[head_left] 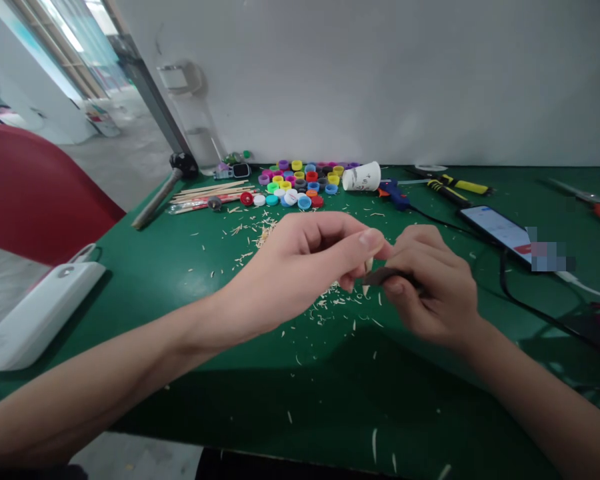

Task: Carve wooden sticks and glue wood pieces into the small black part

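Observation:
My left hand (310, 257) and my right hand (430, 283) meet above the middle of the green table (190, 280). The left hand's fingers are curled and pinch a small pale piece (367, 265) at its thumb tip; I cannot name it. The right hand is closed around a dark flat tool (387, 275) whose tip touches that piece. Pale wood shavings (330, 303) lie scattered on the table under and behind both hands.
Several coloured bottle caps (300, 180) and wooden sticks (210, 193) lie at the back. A tipped paper cup (363, 177), blue glue gun (394, 193), yellow-handled tools (460, 187), a phone (500, 233) with cable, a white device (35, 313) and a red chair (35, 193) surround them.

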Available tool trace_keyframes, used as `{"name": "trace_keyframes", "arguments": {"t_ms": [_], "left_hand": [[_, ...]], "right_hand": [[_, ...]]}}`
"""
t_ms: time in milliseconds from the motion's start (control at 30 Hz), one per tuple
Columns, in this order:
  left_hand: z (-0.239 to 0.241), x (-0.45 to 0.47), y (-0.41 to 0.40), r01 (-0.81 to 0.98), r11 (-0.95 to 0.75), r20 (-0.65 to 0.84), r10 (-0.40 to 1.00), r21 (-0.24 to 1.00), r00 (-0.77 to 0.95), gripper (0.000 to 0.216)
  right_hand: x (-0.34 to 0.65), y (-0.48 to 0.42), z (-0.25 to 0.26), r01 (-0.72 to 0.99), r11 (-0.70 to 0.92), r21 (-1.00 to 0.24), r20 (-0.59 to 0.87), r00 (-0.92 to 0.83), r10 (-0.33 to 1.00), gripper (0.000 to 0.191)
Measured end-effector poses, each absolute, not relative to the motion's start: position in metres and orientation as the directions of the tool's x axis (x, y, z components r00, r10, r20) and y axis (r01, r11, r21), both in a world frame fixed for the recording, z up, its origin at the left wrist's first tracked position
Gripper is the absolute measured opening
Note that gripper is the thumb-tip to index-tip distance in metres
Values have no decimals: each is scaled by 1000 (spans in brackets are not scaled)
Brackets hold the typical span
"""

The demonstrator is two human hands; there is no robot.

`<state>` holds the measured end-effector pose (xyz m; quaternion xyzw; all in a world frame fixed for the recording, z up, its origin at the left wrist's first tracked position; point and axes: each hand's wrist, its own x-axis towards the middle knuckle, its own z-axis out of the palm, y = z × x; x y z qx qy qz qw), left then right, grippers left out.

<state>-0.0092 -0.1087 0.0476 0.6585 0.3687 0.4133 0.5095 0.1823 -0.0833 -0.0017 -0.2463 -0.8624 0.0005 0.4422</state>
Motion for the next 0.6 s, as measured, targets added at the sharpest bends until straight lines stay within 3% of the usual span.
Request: {"name": "trace_keyframes", "arguments": {"t_ms": [100,233,400,600], "left_hand": [[52,-12,-108,49,-227,194,910,973,366,25],[66,-20,-106,40,-325,308,922,945,234,30],[66,-22,-102,75,-332,312,928,940,204,34],[55,-16,-99,99,-286,252,931,953,265,30]], "right_hand": [[179,-86,-6,421,897,-137,735,-563,377,24],[170,-87,-15,378,925,28,597,-749,288,23],[178,-81,-13,493,868,-67,756,-542,366,21],[185,-80,-7,525,833,-175,835,-369,408,19]]}}
